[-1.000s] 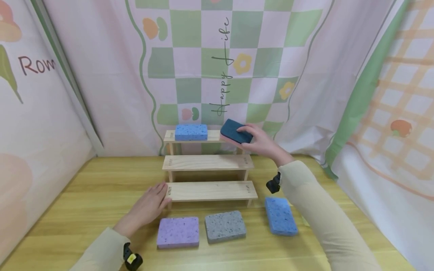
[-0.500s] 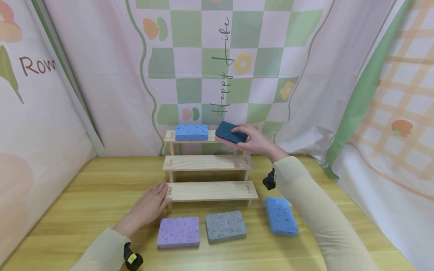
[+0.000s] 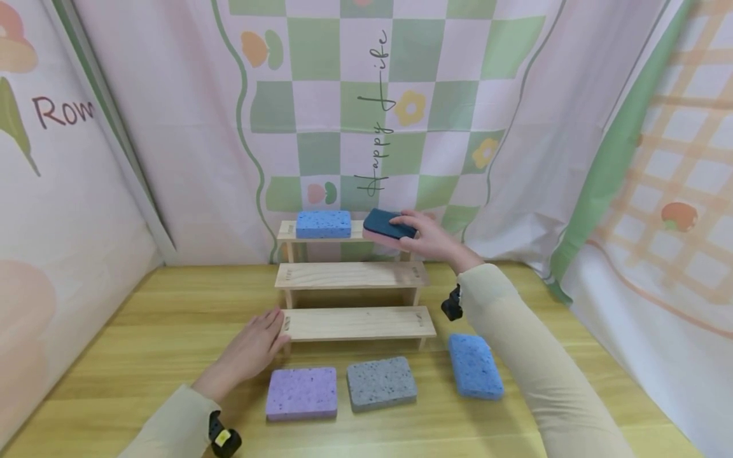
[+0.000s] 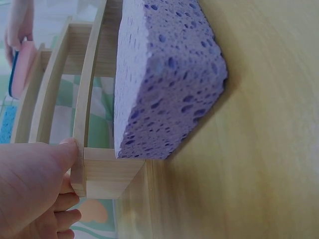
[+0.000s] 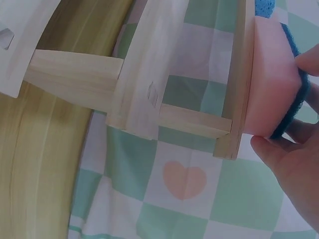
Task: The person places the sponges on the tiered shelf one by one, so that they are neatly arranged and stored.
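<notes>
In my right hand (image 3: pixel 432 236) is a two-layer sponge (image 3: pixel 385 224), pink foam with a dark teal scouring layer on top. Thumb and fingers pinch its right end. The pink underside meets the top tier's board in the right wrist view. To its left on that tier sits a speckled blue sponge (image 3: pixel 323 224). My left hand (image 3: pixel 252 346) holds the left end of the lowest tier of a three-tier wooden shelf (image 3: pixel 355 323), thumb at the board's edge (image 4: pixel 79 149). A purple sponge (image 3: pixel 301 393) lies on the table close to this hand.
A grey sponge (image 3: pixel 381 383) lies in front of the shelf, right of the purple one. Another blue sponge (image 3: pixel 475 367) rests at an angle near the right forearm. Behind the shelf hangs a checked curtain (image 3: pixel 366 108); fabric also flanks the wooden table (image 3: pixel 172 312).
My right hand has carried the pink-and-teal sponge left, then slightly down onto the top tier beside the blue one. The left hand has stayed at the shelf's end.
</notes>
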`<state>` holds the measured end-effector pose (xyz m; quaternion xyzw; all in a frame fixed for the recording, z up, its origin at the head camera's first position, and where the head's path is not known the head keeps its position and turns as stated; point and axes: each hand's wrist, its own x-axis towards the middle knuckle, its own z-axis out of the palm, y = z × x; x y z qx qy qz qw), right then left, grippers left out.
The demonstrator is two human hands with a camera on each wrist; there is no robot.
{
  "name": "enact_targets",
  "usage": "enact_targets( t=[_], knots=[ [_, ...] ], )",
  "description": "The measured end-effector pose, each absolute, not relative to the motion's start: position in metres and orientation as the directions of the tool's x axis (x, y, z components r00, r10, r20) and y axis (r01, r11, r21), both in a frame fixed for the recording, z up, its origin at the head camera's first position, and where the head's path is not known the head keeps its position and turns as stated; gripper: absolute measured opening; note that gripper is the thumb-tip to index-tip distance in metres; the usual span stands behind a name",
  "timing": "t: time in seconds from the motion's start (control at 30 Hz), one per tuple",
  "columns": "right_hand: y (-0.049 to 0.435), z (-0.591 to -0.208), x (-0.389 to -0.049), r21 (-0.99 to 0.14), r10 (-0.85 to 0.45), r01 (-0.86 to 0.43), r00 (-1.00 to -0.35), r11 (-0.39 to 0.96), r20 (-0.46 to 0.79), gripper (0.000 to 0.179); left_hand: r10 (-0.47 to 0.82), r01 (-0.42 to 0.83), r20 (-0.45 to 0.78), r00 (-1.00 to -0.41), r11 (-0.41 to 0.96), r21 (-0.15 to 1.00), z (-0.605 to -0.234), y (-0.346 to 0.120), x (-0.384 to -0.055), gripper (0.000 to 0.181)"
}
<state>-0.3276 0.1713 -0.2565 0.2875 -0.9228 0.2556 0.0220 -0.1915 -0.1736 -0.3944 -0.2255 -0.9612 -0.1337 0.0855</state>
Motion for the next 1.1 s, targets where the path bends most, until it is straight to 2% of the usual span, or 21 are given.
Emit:
enact_targets(
  t=[0.4, 0.6, 1.1],
  knots=[
    [0.168, -0.258, -0.336, -0.389, -0.522, -0.565, -0.824, 0.728, 0.221, 0.044, 0.408, 0.45, 0.213, -0.888, 0.866, 0.218, -0.395, -0.174, -0.192, 0.053],
    [0.165, -0.259, -0.339, -0.388, -0.5, -0.571, -0.821, 0.724, 0.276, 0.039, 0.406, 0.447, 0.207, -0.89, 0.866, 0.223, -0.394, -0.173, -0.191, 0.053],
    [0.16, -0.262, -0.345, -0.415, -0.422, -0.513, -0.857, 0.752, 0.296, 0.038, 0.406, 0.447, 0.209, -0.89, 0.869, 0.214, -0.395, -0.173, -0.192, 0.053]
  ],
)
